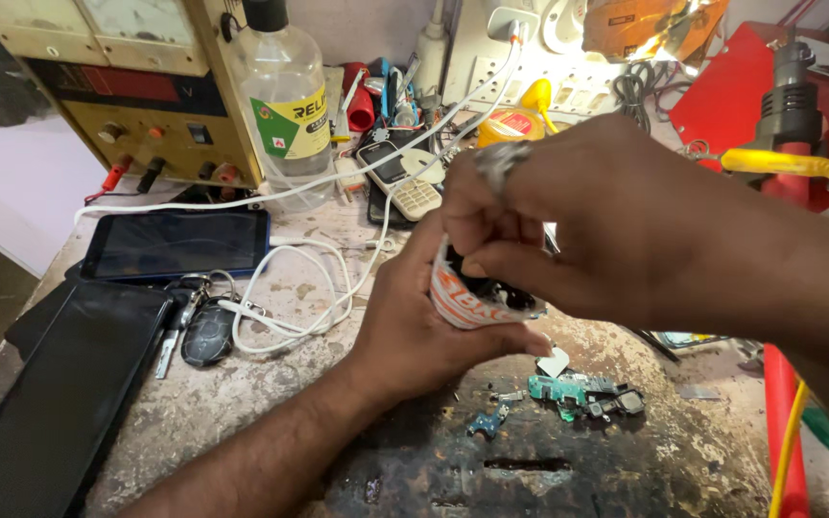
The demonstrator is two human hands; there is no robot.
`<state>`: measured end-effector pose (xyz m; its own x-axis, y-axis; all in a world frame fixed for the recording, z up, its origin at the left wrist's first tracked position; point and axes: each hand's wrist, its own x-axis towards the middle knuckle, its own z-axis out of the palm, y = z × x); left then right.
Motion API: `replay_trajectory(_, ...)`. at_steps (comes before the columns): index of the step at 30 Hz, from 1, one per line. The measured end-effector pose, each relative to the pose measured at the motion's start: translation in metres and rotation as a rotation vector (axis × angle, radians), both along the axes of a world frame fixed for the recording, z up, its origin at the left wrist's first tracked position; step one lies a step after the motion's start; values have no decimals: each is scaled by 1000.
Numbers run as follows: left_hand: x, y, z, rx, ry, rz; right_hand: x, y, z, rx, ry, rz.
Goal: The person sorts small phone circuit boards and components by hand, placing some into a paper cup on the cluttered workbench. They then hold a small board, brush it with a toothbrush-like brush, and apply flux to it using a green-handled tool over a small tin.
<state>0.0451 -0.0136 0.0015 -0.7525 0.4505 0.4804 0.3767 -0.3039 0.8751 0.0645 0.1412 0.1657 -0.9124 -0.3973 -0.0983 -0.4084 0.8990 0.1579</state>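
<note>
Leftmost, well apart from the hands, a dark tablet [55, 393] and a blue-edged phone [175, 245] lie on the desk [242, 393], with a car key [205, 334] and a looped white cable [285, 297] nearer. Left hand [414, 321] is wrapped around a small white-and-orange container [467, 302], held just above the desk. Right hand [568, 225] sits over it, fingertips [482, 261] pinched narrow inside its dark opening. Below the hands lie small green circuit boards [582, 393]. Right of them, a yellow coiled cord [808, 168].
</note>
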Motion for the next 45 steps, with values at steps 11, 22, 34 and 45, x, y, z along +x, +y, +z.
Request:
replay_trajectory(11, -3, 1, -2, 20, 42, 72, -3, 19, -18, -118, 147, 227)
replay_trajectory(22, -20, -30, 21, -456, -10, -349, 15, 10, -14, -217, 138, 388)
replay_trajectory(34, -22, -16, 10, -289, -182, -87, 34, 24, -12, -510, 396, 366)
replay_trajectory(45, -14, -5, 10, -10, -159, 36, 38, 75, -137, -394, -33, -397)
